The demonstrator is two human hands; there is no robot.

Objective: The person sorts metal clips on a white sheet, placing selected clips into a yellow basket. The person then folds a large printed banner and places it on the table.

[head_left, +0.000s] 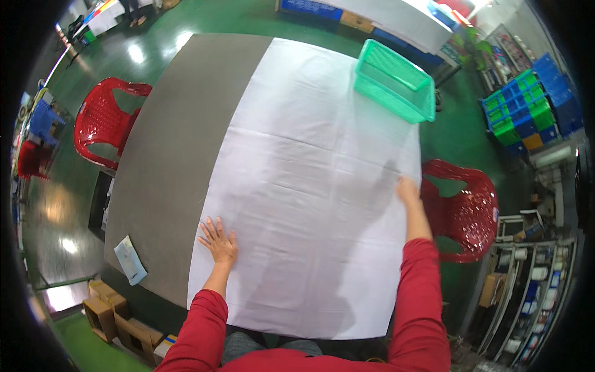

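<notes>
A large white sheet (297, 204), which looks like cloth, lies over most of a grey table (167, 136), with crease lines across it. Spread flat on the sheet near its left edge is my left hand (220, 243), fingers apart and holding nothing. My right hand (407, 191) is at the sheet's right edge, slightly blurred. Its fingers look curled together; whether they pinch the edge or something else is hidden. Toward the far right corner, a green plastic basket (396, 106) rests on the sheet with nothing visible inside.
A red plastic chair (102, 124) stands left of the table, another red chair (474, 214) at its right. A pale blue packet (130, 260) lies on the table's near left part. Cardboard boxes (105, 313), stacked blue and green crates (520, 111) and a loaded rack (527, 304) surround the table.
</notes>
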